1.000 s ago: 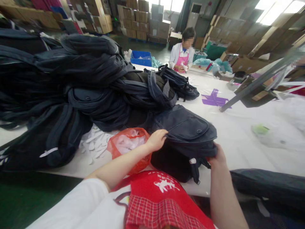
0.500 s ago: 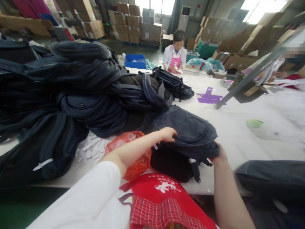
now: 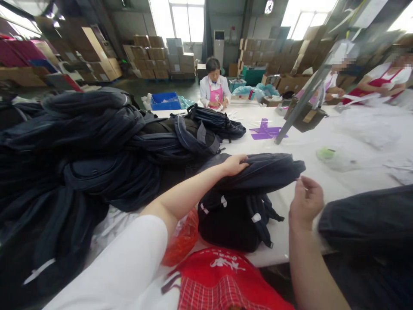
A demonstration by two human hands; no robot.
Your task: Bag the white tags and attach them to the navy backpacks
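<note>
A dark navy backpack (image 3: 267, 172) is tipped up on its side in front of me, above the white table. My left hand (image 3: 236, 165) is closed on its upper side, fingers curled into the fabric. By its right end, my right hand (image 3: 306, 197) is closed in a pinch, thumb and forefinger together; whatever they hold is too small to make out. Under the raised backpack lies a black padded back panel with straps (image 3: 230, 224), bearing small white tags. An orange-red plastic bag (image 3: 183, 239) sits below my left forearm.
Dark backpacks (image 3: 97, 129) are heaped on the left. Another dark bag (image 3: 368, 215) lies at the right edge. A grey metal pole (image 3: 300, 99) rises from the white table (image 3: 303, 146) near purple tape (image 3: 265, 130). A co-worker (image 3: 214, 88) in a pink apron sits across.
The backpack has been tipped up, its front face turned away and more of the black panel showing. My right hand has shifted from under its corner to a pinch by its right end.
</note>
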